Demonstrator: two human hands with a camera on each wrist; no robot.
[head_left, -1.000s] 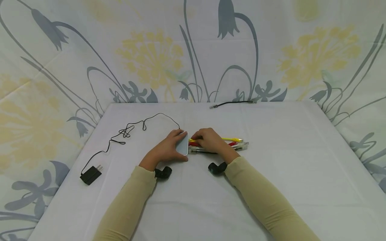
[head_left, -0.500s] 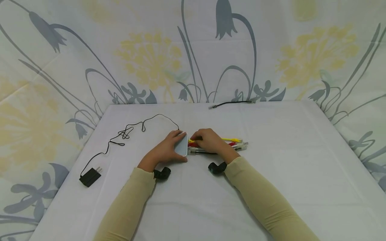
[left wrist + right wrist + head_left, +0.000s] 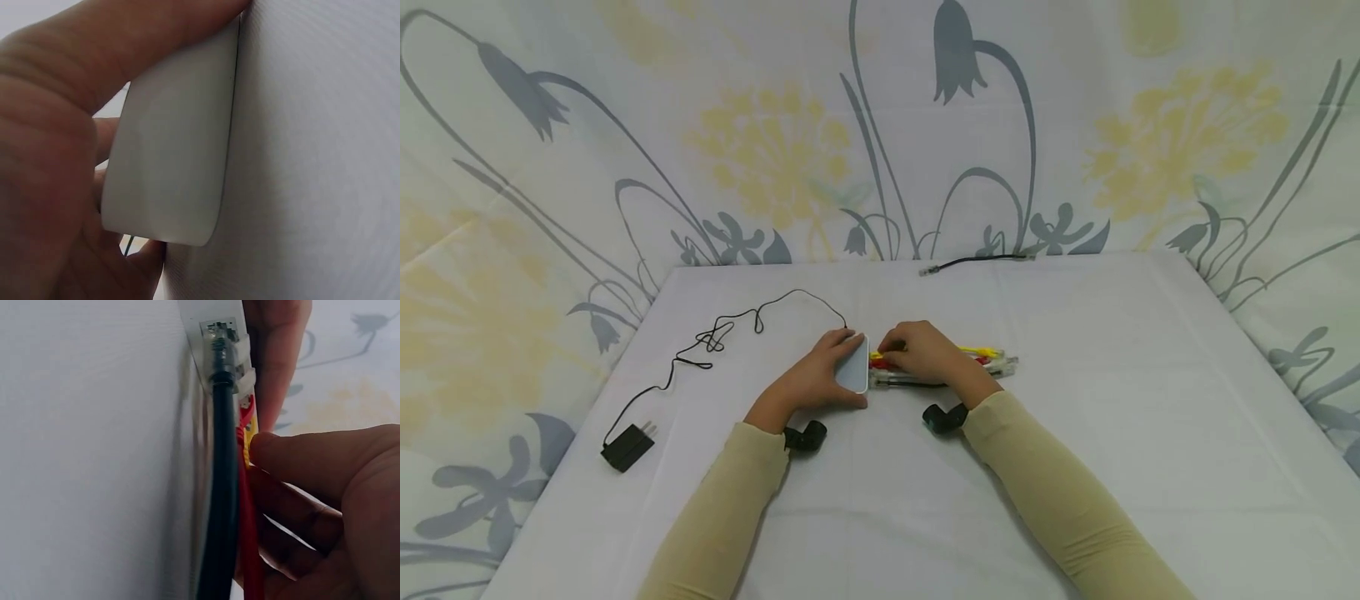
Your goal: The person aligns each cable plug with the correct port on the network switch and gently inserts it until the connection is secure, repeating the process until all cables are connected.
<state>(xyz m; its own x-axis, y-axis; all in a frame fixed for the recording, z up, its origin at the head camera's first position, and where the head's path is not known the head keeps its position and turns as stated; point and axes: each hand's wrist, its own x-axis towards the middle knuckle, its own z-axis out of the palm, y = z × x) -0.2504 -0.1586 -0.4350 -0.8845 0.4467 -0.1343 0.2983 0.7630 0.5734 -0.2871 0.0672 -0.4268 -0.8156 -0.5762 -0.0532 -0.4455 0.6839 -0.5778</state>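
A small white network switch (image 3: 855,367) stands near the middle of the table, its ports facing right. My left hand (image 3: 808,379) grips it from the left, thumb along the near side and fingers at the far side. My right hand (image 3: 927,352) pinches the yellow network cable (image 3: 247,450) by its plug end, right at the port row. A black network cable (image 3: 224,469) is plugged into the nearest port. Beside it run a red cable (image 3: 249,537) and white plugs (image 3: 245,380). The tip of the yellow plug is hidden behind the red cable and my fingers.
A thin black power cord (image 3: 711,333) leads from the switch to a black power adapter (image 3: 628,448) at the left. Another short black network cable (image 3: 973,260) lies along the table's back edge. The loose cable ends (image 3: 1009,364) lie right of my right hand.
My right hand has shifted slightly right relative to the switch, and the yellow cable's far end has come nearer. My left hand keeps its grip. The head view has tilted a little.
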